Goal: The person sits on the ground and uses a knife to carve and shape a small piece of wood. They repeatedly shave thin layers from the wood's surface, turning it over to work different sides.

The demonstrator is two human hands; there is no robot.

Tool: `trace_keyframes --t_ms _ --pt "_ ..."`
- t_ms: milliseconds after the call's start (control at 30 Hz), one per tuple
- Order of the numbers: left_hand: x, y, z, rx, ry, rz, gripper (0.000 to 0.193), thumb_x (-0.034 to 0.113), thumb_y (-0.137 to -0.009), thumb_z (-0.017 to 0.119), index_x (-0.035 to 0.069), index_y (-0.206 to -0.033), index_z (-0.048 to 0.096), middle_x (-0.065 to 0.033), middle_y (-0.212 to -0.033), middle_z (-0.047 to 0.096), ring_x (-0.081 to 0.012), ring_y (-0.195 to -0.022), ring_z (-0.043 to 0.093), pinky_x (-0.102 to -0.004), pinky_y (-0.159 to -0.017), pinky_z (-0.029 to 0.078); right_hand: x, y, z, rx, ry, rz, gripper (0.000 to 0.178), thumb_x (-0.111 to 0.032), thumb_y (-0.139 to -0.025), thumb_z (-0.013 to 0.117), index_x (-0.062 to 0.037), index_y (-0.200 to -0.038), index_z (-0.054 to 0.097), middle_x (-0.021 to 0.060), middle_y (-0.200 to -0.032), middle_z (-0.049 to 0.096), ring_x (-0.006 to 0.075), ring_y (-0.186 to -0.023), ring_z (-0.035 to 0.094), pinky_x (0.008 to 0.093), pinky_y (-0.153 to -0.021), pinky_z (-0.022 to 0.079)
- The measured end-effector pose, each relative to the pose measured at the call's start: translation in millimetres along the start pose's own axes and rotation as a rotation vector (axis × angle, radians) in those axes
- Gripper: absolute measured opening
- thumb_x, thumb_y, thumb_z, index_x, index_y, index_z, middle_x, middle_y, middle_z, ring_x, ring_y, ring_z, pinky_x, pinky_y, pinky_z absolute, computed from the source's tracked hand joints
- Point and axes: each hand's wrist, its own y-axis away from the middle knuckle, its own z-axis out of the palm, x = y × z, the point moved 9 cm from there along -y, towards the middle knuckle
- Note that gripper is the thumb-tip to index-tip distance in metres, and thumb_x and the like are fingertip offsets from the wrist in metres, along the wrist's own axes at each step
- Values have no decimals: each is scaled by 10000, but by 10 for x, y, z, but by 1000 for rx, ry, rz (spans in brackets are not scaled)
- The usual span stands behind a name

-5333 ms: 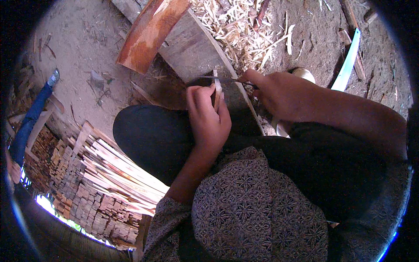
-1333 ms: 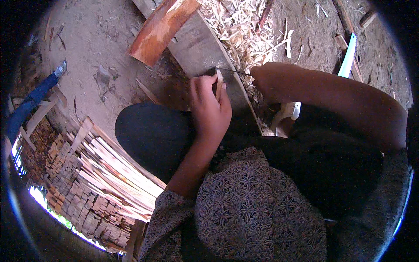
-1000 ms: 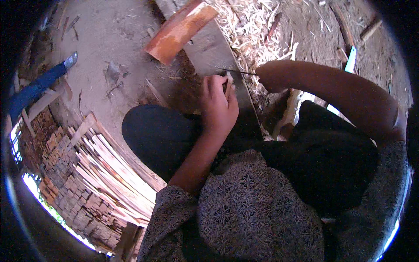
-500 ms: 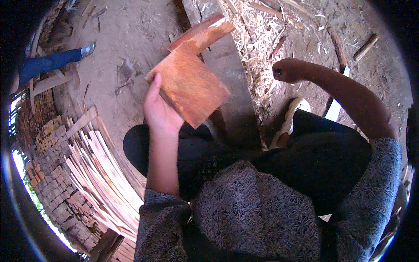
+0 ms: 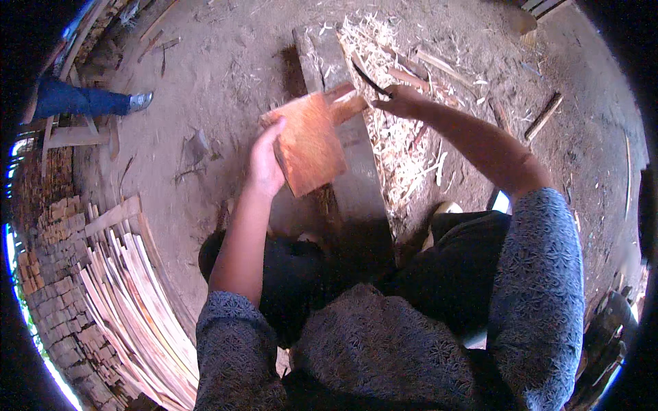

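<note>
My left hand (image 5: 266, 163) grips a squarish, reddish-brown wooden board (image 5: 312, 145) by its left edge, the thumb lying on its upper face. From behind the board's right side juts a narrower reddish wood piece (image 5: 349, 108); whether the two are joined is hidden. My right hand (image 5: 403, 103) is closed around the handle of a dark, slightly curved knife (image 5: 369, 79). The blade points up and left, apart from the board. Beneath the board runs a long, thick grey plank (image 5: 356, 161) between my legs.
Pale wood shavings (image 5: 404, 161) heap along the plank's right side. Loose sticks (image 5: 545, 115) lie on the dirt floor. At the left stand stacked wood blocks (image 5: 58, 301) and long pale strips (image 5: 130, 288). Another person's blue-clad leg (image 5: 82, 99) shows at the far left.
My right hand has swung up and left, bringing the knife close to the wood. My left hand has turned the board more upright and shifted it slightly right. The view has shifted too.
</note>
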Motion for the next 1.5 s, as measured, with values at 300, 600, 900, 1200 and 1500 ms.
trace_keyframes --t_ms 300,600,900,1200,1500 --pt "-170 -247 -80 -118 -157 -91 348 219 -951 615 40 -1247 572 -83 -1193 649 -195 -1118 608 -361 -986 459 -368 -449 92 -46 -138 -42 534 -527 -880 657 -35 -1083 694 146 -836 710 250 -730 707 388 -638 571" --pt "-310 -251 -90 -231 -481 -2 369 193 -1003 566 27 -1333 544 -87 -1235 634 -211 -1158 587 -340 -1024 428 583 944 -1634 237 -548 120 430 -468 -942 666 -74 -1107 623 -64 -618 420 55 -507 382 241 -462 326" --pt "-306 298 531 -471 -1543 727 553 46 -947 540 149 -1483 449 -141 -1473 452 -333 -1354 446 -392 -1157 318 2370 3093 -413 908 -1129 606 301 -387 -922 709 -138 -919 542 -25 -605 466 107 -468 436 298 -390 326" --pt "-1033 259 865 -215 -2197 1062 679 250 -905 632 412 -1511 373 -76 -1586 312 -416 -1442 302 -809 -1057 134 3568 3396 1553 865 -1059 661 418 -449 -921 695 -42 -1000 648 11 -738 620 115 -639 544 305 -568 440" --pt "-949 -185 651 -412 -2116 427 1160 451 -602 901 297 -1565 273 -75 -1667 91 -396 -1522 62 -713 -1149 112 2784 3823 1891 793 -1203 755 481 -473 -907 706 -20 -1053 641 34 -735 634 131 -582 560 293 -542 441"
